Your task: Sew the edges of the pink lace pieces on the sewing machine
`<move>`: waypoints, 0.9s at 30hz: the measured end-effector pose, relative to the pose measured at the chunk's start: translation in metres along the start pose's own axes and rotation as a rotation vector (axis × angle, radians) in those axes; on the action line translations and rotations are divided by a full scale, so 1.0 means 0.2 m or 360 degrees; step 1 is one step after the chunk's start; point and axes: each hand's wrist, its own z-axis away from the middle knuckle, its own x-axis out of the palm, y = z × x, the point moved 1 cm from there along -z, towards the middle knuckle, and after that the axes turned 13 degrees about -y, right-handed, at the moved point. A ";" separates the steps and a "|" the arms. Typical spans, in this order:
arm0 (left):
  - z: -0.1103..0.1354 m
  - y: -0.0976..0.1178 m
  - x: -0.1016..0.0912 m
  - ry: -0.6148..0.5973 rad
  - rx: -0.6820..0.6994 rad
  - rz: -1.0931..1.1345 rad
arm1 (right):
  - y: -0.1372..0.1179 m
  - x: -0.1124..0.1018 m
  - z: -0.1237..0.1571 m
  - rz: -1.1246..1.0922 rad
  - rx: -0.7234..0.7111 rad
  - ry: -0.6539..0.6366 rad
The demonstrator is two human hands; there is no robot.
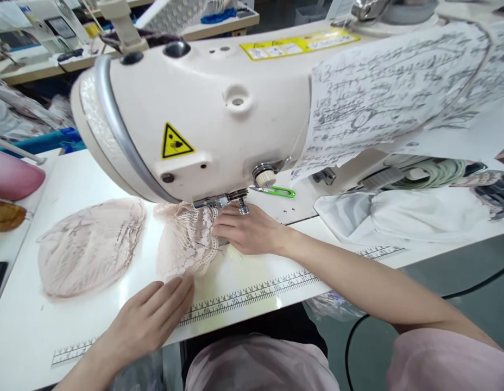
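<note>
A pale pink lace piece [190, 239] with a scalloped edge lies on the white sewing table, its far end under the head of a sewing machine [211, 119]. My left hand [148, 309] rests with outstretched fingers at the near edge of the lace; its thumb is hidden. Close beside the needle area, my right hand [252, 229] has its fingers bent and closed on the right edge of the lace. The machine head partly covers those fingertips, and the needle is hidden. Left of the lace lies a rounded pale pink fabric piece [91, 247] with dark thread ends.
Green-handled thread snips [278, 191] lie behind my right hand. White fabric [415, 214] and a coil of pale green trim [439, 172] are at the right. A printed ruler strip [252, 296] runs along the front edge. Handwritten paper [390, 92] covers the machine arm.
</note>
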 end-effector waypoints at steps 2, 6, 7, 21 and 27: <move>-0.03 0.00 -0.04 0.0008 -0.0336 0.0297 | 0.00 -0.01 0.01 -0.0077 -0.0026 -0.0027; -0.12 -0.09 -0.16 -0.0014 -0.0910 0.0687 | 0.00 -0.01 0.01 -0.0061 -0.0016 -0.0024; -0.15 -0.13 -0.18 -0.0035 -0.0897 0.0684 | 0.00 -0.01 0.01 -0.0016 -0.0023 0.0006; -0.41 -0.31 0.05 0.0152 -0.0095 0.0251 | 0.00 -0.02 0.00 0.0234 0.0216 0.0212; -0.39 -0.30 0.06 0.0167 -0.0139 0.0281 | 0.01 0.02 -0.01 0.0229 -0.0068 0.0111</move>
